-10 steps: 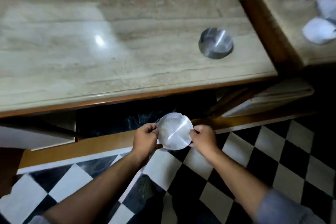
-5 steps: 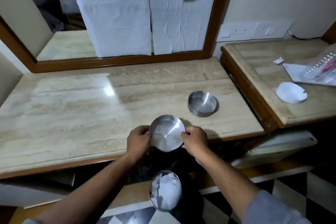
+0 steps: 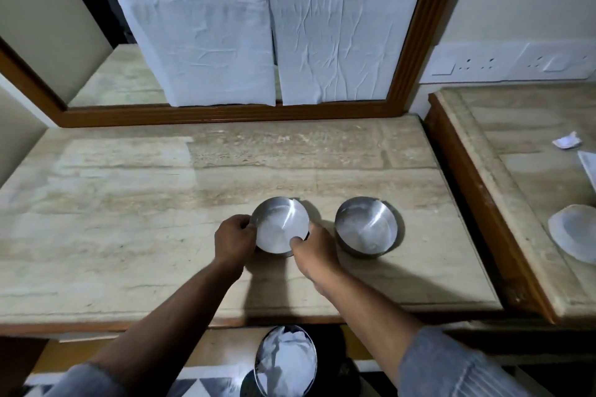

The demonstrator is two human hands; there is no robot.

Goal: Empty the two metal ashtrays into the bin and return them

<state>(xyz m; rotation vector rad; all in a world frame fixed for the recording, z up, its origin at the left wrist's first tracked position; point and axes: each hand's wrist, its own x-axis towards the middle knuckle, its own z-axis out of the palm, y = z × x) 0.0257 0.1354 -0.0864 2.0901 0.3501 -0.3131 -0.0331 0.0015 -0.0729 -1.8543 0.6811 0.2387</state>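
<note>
now both hands sit on one metal ashtray (image 3: pixel 280 225) at the middle of the marble tabletop (image 3: pixel 129 203). the left hand (image 3: pixel 233 240) has its fingers (image 3: pixel 246 226) curled against the ashtray's left rim, and the right hand (image 3: pixel 314 251) pinches the near right rim with its fingers (image 3: pixel 295 242) closed on it. whether the ashtray's base already touches the tabletop cannot be told. its inside looks bare and shiny. just beside it to the right stands the second ashtray (image 3: pixel 366 226), upright on the tabletop, apart from both hands. below the tabletop's front edge, on the floor, the round metal bin (image 3: pixel 285 361) shows crumpled white paper inside. a wood-framed mirror (image 3: pixel 409 26) stands behind, covered with white sheets.
</note>
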